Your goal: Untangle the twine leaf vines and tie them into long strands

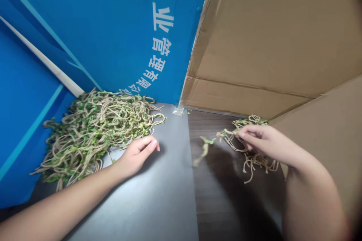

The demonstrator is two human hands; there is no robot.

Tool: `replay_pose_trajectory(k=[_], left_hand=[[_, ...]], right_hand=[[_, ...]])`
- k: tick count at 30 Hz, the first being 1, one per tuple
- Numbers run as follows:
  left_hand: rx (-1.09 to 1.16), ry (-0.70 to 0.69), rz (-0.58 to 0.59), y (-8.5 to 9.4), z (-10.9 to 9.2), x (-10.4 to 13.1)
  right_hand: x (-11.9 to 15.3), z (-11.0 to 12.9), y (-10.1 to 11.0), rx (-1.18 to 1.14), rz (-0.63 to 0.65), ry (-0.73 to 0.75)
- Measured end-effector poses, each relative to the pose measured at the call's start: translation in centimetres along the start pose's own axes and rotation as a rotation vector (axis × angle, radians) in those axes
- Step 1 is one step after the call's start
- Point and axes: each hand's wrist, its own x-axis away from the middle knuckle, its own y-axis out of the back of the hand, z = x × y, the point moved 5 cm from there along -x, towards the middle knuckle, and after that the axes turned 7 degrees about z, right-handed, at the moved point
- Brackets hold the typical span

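A large heap of tan cords with green leaves (96,131) lies at the left. Just right of its lower edge is my left hand (141,152), its fingers curled together above the grey surface; whatever may be between them is hidden. At the right, my right hand (256,135) pinches a leafy cord (223,134), whose blurred free end hangs out to the left. A smaller pile of similar cords (258,162) lies behind and below my right hand, on the dark wood-patterned surface.
A blue printed panel (113,26) with white characters stands behind the heap. Cardboard walls (263,37) rise at the back and right. A small clear plastic piece (178,112) lies where the grey surface (164,196) meets the dark one (215,203).
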Motion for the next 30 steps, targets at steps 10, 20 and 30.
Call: replay_pose_trajectory(k=[10, 20, 30], left_hand=[[-0.189, -0.050, -0.043, -0.3, -0.4, -0.1], [-0.194, -0.282, -0.131, -0.2, -1.9, 0.3], [-0.259, -0.331, 0.008, -1.4, -1.9, -0.3]], right_hand=[[2.9, -2.7, 1.1, -0.153, -0.100, -0.109], [1.9, 10.5, -5.8, 0.180, 0.043, 0.557], [-3.1, 13.5, -15.5, -0.420, -0.033, 0.831]])
